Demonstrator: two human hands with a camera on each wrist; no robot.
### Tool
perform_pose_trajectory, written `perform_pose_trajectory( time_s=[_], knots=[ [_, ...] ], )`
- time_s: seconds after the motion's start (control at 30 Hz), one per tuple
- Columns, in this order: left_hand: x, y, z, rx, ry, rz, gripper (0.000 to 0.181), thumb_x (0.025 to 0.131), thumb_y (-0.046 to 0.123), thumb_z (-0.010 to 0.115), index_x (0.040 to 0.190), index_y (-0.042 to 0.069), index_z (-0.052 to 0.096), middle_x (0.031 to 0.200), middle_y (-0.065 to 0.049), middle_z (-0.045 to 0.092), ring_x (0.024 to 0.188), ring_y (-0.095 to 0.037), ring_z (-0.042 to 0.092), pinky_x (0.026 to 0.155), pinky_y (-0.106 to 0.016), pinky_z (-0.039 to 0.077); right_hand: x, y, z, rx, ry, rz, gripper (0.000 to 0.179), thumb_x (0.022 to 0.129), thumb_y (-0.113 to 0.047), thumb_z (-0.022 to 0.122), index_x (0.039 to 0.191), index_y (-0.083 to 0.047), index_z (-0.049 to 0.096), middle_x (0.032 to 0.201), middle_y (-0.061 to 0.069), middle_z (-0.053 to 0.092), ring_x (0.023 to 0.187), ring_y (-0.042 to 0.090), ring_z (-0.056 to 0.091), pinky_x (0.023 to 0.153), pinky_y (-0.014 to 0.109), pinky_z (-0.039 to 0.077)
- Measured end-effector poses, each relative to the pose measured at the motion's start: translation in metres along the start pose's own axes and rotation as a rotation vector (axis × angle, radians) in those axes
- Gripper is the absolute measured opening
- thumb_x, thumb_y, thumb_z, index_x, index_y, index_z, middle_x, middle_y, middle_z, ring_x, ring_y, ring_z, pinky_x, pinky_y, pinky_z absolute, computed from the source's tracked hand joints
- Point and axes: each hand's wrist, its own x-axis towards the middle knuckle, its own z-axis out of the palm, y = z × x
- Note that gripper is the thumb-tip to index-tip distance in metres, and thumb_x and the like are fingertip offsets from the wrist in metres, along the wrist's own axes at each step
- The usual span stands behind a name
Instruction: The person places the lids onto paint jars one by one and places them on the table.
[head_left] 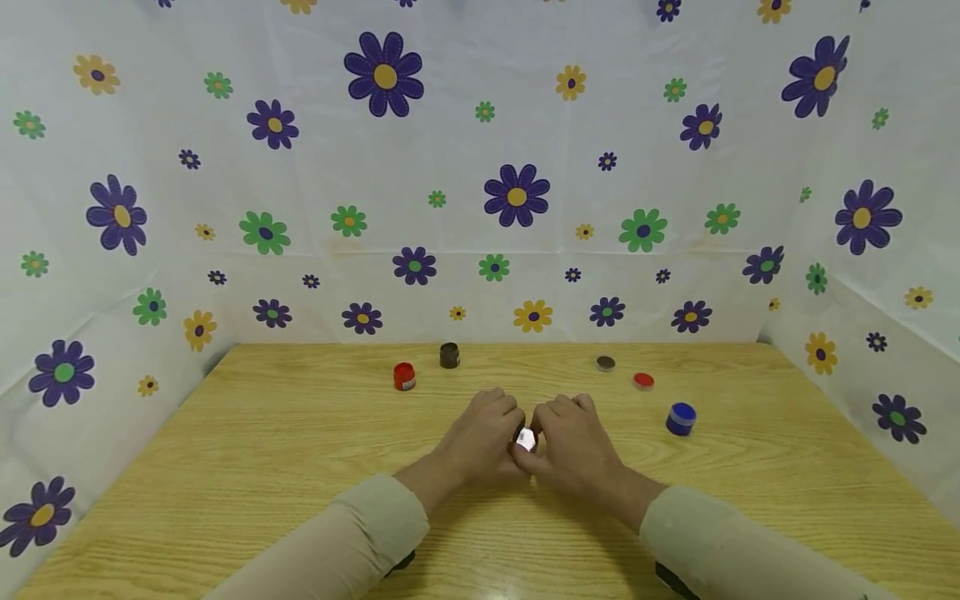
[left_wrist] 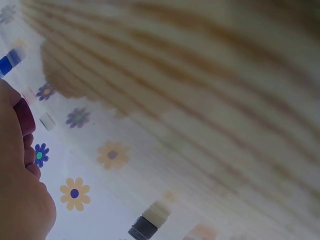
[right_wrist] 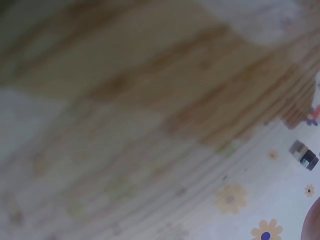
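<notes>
A small paint jar sits between my two hands over the middle of the table. Its white face [head_left: 527, 440] shows in the head view, and in the left wrist view a dark maroon side of the jar [left_wrist: 26, 117] sticks out past the fingers. My left hand [head_left: 487, 433] grips it from the left with curled fingers. From the right, my right hand [head_left: 573, 446] pinches it, thumb and fingers meeting the left hand's. Most of the jar is covered by the hands. Only an edge of the right hand [right_wrist: 312, 225] enters the right wrist view.
Behind the hands to the left stand an open red paint jar [head_left: 404, 377] and a black one [head_left: 449, 356]. A dark lid [head_left: 605, 363] and a red lid [head_left: 643, 381] lie back right, with a blue jar [head_left: 681, 419] nearer. Flowered cloth [head_left: 450, 167] surrounds the wooden table [head_left: 300, 417].
</notes>
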Motion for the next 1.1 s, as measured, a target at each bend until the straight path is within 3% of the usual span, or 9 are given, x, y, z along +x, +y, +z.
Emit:
perform_pose_trajectory(
  time_s=[0.3, 0.57, 0.87, 1.1],
  knots=[
    [0.0000, -0.0005, 0.0015, 0.007, 0.001, -0.029, 0.032, 0.072, 0.035, 0.081, 0.084, 0.009, 0.066, 0.080, 0.003, 0.057, 0.079, -0.014, 0.050, 0.077, -0.031, 0.045, 0.0004, 0.0026, 0.0009, -0.021, 0.009, -0.032, 0.032, 0.084, -0.047, 0.071, 0.091, -0.016, 0.068, 0.079, -0.009, 0.060, 0.074, 0.011, 0.047, 0.074, 0.031, 0.030],
    [0.0015, -0.0006, 0.0022, 0.008, -0.012, -0.017, 0.030, 0.071, 0.034, 0.082, 0.081, 0.011, 0.065, 0.079, 0.004, 0.056, 0.078, -0.013, 0.048, 0.077, -0.030, 0.044, 0.0005, 0.0014, -0.0005, -0.017, 0.017, -0.037, 0.025, 0.083, -0.040, 0.072, 0.077, -0.019, 0.059, 0.070, -0.012, 0.050, 0.069, 0.009, 0.042, 0.077, 0.032, 0.033],
    [0.0006, -0.0012, 0.0045, -0.009, 0.021, 0.022, 0.029, 0.067, 0.033, 0.080, 0.078, 0.013, 0.063, 0.077, 0.005, 0.055, 0.074, -0.012, 0.045, 0.072, -0.028, 0.041, -0.0007, 0.0008, 0.0001, -0.015, 0.010, -0.015, 0.029, 0.083, -0.042, 0.073, 0.073, -0.019, 0.058, 0.068, -0.012, 0.054, 0.066, 0.008, 0.044, 0.077, 0.031, 0.033],
    [-0.0002, 0.0007, 0.0033, -0.007, -0.023, 0.015, 0.035, 0.068, 0.037, 0.084, 0.080, 0.011, 0.065, 0.079, 0.004, 0.056, 0.076, -0.012, 0.045, 0.076, -0.030, 0.043, -0.0006, 0.0002, 0.0011, -0.058, 0.009, -0.029, 0.036, 0.083, -0.046, 0.073, 0.068, -0.019, 0.056, 0.061, -0.012, 0.048, 0.060, 0.007, 0.042, 0.072, 0.029, 0.031]
  ],
)
